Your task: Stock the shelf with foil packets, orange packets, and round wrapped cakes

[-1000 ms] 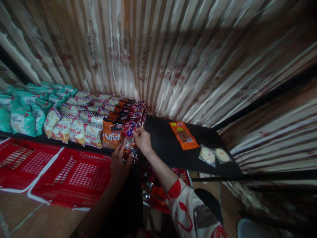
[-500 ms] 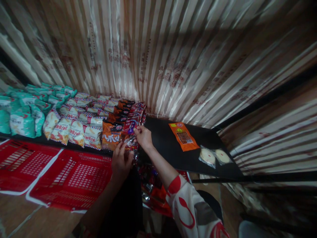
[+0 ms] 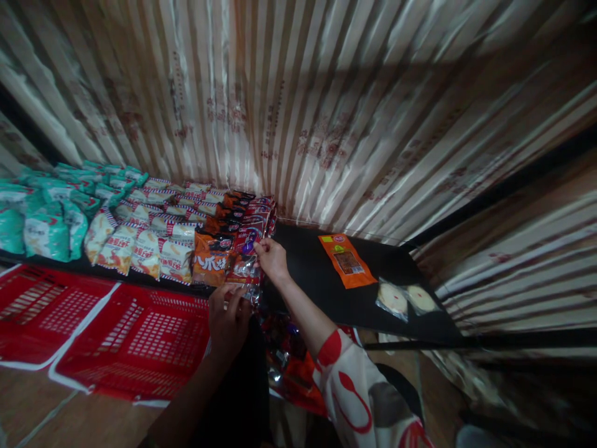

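My right hand (image 3: pixel 272 258) pinches the top of a red and purple snack packet (image 3: pixel 245 252) at the right end of the rows on the black shelf (image 3: pixel 321 280). My left hand (image 3: pixel 227 317) is lower, at the shelf's front edge, its fingers curled around the shiny clear bottom of the same packet. Orange packets (image 3: pixel 209 258) lie just left of it.
Rows of teal packets (image 3: pixel 44 218) and white-and-red packets (image 3: pixel 144 246) fill the shelf's left. An orange flat pack (image 3: pixel 346 261) and two clear round-cake packs (image 3: pixel 403 298) lie on the right. Red baskets (image 3: pixel 130 336) stand below; another holds packets (image 3: pixel 289 367). A striped curtain hangs behind.
My left hand has dropped a little and closed more on the packet's bottom. My right hand stays at the packet's top. The view has tilted slightly.
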The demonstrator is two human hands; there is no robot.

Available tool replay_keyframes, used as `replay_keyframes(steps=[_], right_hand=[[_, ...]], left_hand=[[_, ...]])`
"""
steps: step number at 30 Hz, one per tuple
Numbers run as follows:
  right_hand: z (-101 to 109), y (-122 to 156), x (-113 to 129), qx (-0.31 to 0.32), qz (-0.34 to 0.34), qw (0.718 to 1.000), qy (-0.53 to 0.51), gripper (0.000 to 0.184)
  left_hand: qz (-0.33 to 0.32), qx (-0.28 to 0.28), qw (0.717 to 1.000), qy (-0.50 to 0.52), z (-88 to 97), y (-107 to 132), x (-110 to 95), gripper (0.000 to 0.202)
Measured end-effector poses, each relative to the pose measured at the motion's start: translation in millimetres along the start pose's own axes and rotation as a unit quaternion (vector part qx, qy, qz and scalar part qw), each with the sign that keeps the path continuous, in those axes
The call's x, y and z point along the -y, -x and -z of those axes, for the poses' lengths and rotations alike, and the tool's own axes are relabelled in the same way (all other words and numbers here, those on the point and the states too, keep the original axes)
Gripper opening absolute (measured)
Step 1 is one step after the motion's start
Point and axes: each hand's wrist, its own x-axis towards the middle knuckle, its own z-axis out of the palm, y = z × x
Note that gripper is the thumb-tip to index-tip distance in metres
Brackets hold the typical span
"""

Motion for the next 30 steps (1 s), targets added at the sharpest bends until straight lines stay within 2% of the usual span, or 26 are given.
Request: replay_keyframes(steps=[3, 8, 17, 24, 30], right_hand=[[0, -4, -4, -0.002, -0.010, 1.000, -0.008, 0.017], [0, -8, -10, -0.009, -0.007, 1.000, -0.014, 0.018], [-5, -16, -16, -0.002, -0.017, 0.998, -0.054, 0.019], [-5, -21, -24, -0.001, -0.015, 0.997, -0.076, 0.022], [-4, -20, -24, 0.001, -0.021, 0.998, -0.061, 0.022]], left_hand=[[-0.013, 0.035, 0.999, -0.014, 2.4, 7, 2, 0.030], [-0.062, 0.010, 0.998, 0.002, 0.1, 14, 3, 0.028], [-0.035, 0.035, 0.998, -0.039, -11.0, 10, -1, 0.040], [-0.035, 0.036, 0.998, -0.042, -20.2, 0, 6, 0.025], [-0.035, 0.031, 0.998, -0.034, -23.0, -1, 9, 0.024]])
